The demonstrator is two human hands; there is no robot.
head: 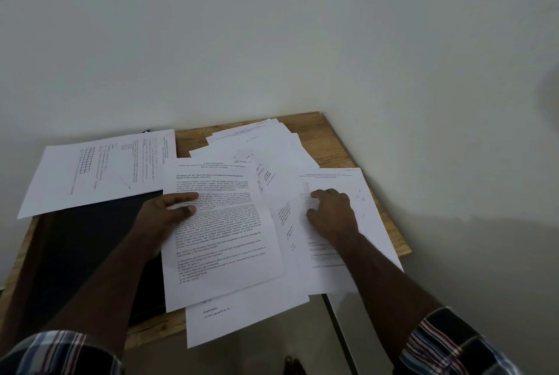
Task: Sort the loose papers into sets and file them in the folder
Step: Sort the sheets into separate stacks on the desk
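— Papers (260,156), where do they lie?
— Spread loose over the right half of a small wooden table (335,144) that stands in a corner of pale walls (272,26). They overlap one another, and some hang past the near edge.
— And the folder?
— The dark folder (90,238) lies flat on the left half of the table. One printed sheet with a small grid (99,168) rests across its far end, turned sideways.
— What has the left hand got?
— The left hand (165,214) pinches the left edge of a text page (220,232), thumb on top of the print, the other fingers hidden beneath. That page lies tilted over the heap and over the folder's right edge.
— The right hand?
— The right hand (332,214) rests on a sheet (348,193) at the right side of the heap, knuckles up, fingers bent down onto the paper. Whether it pinches the sheet or only presses it, I cannot tell.
— Anything else?
— Checked sleeves (447,341) at both forearms, and a handwritten "SECTION - 1" on one of the far sheets.
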